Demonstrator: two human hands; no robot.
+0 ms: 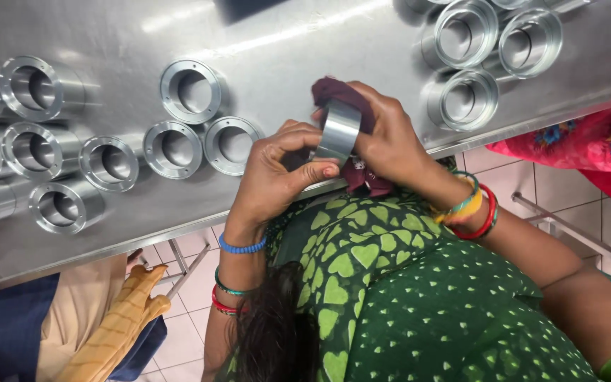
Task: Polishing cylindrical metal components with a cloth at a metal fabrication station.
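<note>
Both hands grip one metal ring [339, 131] at the steel table's [334, 42] near edge.

Left hand [274, 177] fingers clamp the ring's rim; right hand [390, 138] presses a maroon cloth [334, 92] against it, fingers closed around both.

One head-worn camera looks steeply down, close over the steel table [305, 42].

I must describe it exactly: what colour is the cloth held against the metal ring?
Dark maroon; the cloth shows best in the head view, behind the ring.
</note>
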